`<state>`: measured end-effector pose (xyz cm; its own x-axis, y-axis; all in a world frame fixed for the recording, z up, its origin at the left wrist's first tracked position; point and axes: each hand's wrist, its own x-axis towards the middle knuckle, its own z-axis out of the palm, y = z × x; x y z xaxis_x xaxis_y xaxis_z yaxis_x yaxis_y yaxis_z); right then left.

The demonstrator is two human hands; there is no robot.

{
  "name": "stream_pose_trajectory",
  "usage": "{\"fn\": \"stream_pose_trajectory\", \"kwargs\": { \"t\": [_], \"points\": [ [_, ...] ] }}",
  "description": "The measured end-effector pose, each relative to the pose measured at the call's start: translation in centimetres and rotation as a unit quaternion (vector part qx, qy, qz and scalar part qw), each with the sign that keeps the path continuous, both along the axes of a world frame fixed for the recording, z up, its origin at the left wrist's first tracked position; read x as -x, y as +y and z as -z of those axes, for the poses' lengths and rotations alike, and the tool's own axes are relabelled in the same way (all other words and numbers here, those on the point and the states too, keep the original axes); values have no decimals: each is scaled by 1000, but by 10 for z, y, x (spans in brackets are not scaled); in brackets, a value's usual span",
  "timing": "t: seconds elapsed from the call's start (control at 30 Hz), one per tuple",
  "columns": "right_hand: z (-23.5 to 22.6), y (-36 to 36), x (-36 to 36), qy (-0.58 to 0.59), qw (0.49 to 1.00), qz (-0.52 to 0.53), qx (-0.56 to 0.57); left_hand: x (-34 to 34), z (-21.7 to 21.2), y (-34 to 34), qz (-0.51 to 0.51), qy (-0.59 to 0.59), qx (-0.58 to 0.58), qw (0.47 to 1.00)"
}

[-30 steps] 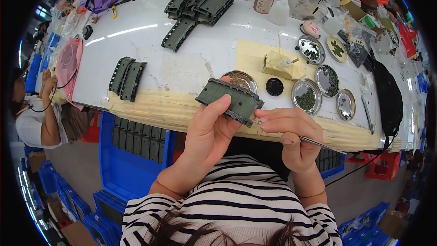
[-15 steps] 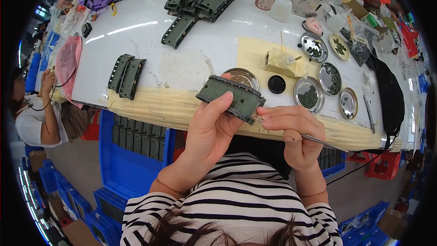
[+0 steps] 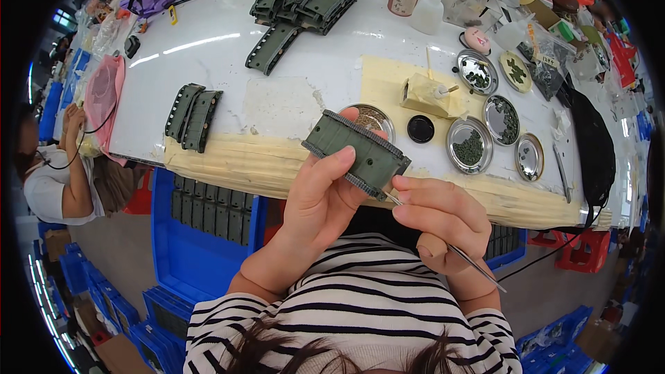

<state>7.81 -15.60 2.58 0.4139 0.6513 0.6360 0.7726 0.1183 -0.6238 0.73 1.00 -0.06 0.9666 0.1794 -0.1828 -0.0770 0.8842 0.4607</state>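
Observation:
My left hand (image 3: 315, 194) is closed around a dark green model tank hull (image 3: 352, 151), thumb on its flat face and fingers behind. Grey-green tracks run along both long sides of the hull, and one small round hole shows in its face. My right hand (image 3: 447, 218) grips slim metal tweezers (image 3: 479, 272); their tip is at the hull's near right corner, whether touching or just short I cannot tell. A tan wrap covers my right thumb's tip. Behind the hull, a round metal dish (image 3: 374, 116) of brownish bits is partly hidden.
More green hulls (image 3: 192, 118) lie at left, and a stack (image 3: 305, 3) stands farther back. Metal dishes of small green parts (image 3: 468, 145), a black round lid (image 3: 421, 129) and a tape-wrapped bottle (image 3: 435, 93) are at right. Below the table edge is a blue crate (image 3: 173, 256).
The hull has turned slightly in my left hand, its flat face showing more. My right hand has shifted slightly, and the tweezers' back end has swung down toward me.

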Motion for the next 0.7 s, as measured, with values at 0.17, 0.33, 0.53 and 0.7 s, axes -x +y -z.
{"fn": "stream_pose_trajectory", "kwargs": {
  "t": [0.17,0.33,0.53,0.7],
  "points": [
    [6,-2,4,12,999,-12,-47,-7,8,8,71,-52,28,996],
    [10,-7,10,-14,995,-22,-101,-14,3,8,66,-52,20,996],
    [12,-4,11,-108,989,-22,-99,-17,6,9,95,-73,24,993],
    [12,-7,11,-118,988,-20,-95,-20,9,8,132,-93,66,985]
  ]
}}
